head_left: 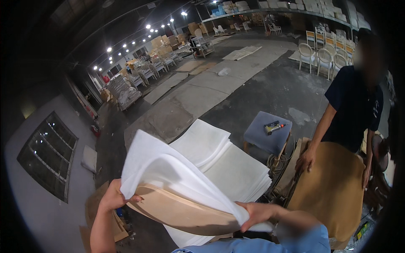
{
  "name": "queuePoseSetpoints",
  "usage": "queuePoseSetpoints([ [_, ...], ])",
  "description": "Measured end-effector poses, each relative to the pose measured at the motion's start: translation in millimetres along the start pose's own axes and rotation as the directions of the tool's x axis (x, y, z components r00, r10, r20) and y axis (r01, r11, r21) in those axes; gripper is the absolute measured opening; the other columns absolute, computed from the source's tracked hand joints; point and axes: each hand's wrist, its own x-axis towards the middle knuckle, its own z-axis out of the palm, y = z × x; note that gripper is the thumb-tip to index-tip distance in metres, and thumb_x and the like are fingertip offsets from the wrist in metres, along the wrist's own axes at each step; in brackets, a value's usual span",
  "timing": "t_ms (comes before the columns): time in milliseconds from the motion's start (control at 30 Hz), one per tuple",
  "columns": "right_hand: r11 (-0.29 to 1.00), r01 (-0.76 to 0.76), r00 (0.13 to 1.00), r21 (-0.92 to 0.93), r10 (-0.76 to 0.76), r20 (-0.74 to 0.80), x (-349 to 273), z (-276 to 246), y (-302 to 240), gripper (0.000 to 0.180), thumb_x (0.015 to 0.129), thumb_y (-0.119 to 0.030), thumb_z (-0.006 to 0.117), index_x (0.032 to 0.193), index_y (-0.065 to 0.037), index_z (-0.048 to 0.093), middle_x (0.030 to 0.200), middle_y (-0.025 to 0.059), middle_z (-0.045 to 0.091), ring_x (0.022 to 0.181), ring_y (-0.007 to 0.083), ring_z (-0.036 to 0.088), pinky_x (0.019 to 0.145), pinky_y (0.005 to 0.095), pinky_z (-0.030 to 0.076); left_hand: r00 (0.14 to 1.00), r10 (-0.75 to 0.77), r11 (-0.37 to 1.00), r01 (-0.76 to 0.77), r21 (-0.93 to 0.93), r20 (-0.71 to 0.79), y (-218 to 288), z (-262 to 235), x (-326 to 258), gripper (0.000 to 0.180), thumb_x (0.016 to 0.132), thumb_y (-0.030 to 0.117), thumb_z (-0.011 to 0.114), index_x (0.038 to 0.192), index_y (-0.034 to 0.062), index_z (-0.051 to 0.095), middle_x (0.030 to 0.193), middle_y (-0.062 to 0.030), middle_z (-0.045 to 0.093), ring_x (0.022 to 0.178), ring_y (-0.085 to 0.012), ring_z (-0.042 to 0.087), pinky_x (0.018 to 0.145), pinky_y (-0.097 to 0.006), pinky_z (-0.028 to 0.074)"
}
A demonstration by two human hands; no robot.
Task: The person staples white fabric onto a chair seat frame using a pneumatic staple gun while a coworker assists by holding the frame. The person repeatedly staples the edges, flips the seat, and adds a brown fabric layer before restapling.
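left hand (110, 197) grips the white sheet (181, 168) at one end, thumb by the curved wooden panel (181, 213); right hand (258, 214) pinches its other end. sheet arches over the panel, just before a white stack (238, 170).

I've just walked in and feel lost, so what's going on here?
A person's left hand and right hand hold a white sheet by its edges, arched over a curved wooden board. Just beyond lies a stack of pale sheets. At right, a co-worker stands at a brown panel.
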Motion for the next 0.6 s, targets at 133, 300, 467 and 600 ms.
queuePoseSetpoints([
  [133, 0.967, -0.005, 0.951, -0.254, -0.074, -0.301, -1.7, 42.5, 25.8, 0.076, 0.092, -0.038, 0.089, 0.154, -0.006, 0.058, 0.135, 0.0224, 0.074, 0.124, 0.0342, 0.075, 0.107, 0.0427, 0.057, 0.994, 0.091, 0.996, -0.091, 0.005, 0.061, -20.4, 13.9, 28.0, 0.050, 0.074, 0.011, 0.103, 0.118, 0.0009, 0.080, 0.108, -0.0054, 0.083, 0.100, -0.0113, 0.071, 0.091, -0.034, 0.060],
  [300, 0.981, -0.003, 0.870, -0.195, -0.094, -0.484, 38.6, 41.5, -40.9, 0.055, 0.092, -0.029, 0.091, 0.135, 0.000, 0.070, 0.116, 0.0179, 0.081, 0.112, 0.0270, 0.078, 0.099, 0.0410, 0.060, 0.974, 0.211, 0.972, -0.201, 0.122, -0.081, 13.6, -42.2, 44.0, 0.054, 0.076, 0.000, 0.099, 0.125, 0.0013, 0.076, 0.110, -0.0020, 0.080, 0.101, -0.0122, 0.072, 0.089, -0.036, 0.061],
  [467, 0.938, 0.322, 0.768, -0.129, -0.338, -0.544, 54.6, -0.5, -198.1, 0.042, 0.092, -0.019, 0.091, 0.125, 0.001, 0.075, 0.112, 0.0089, 0.080, 0.100, 0.0149, 0.073, 0.090, 0.0348, 0.059, 0.494, 0.676, 0.732, -0.540, 0.416, -0.547, 108.8, -178.2, 50.6, 0.065, 0.105, 0.017, 0.065, 0.166, 0.0027, 0.049, 0.161, -0.0177, 0.060, 0.146, -0.0249, 0.057, 0.127, -0.038, 0.038],
  [600, 0.818, 0.575, 0.601, 0.034, -0.394, -0.695, -0.7, -12.9, -268.7, 0.037, 0.087, -0.006, 0.089, 0.121, 0.004, 0.076, 0.106, 0.0068, 0.079, 0.095, 0.0149, 0.074, 0.088, 0.0334, 0.058, 0.333, 0.734, 0.636, -0.643, 0.427, -0.592, 109.5, -157.5, 45.5, 0.067, 0.106, 0.024, 0.063, 0.167, 0.0035, 0.046, 0.163, -0.0179, 0.057, 0.147, -0.0264, 0.055, 0.127, -0.039, 0.039],
])
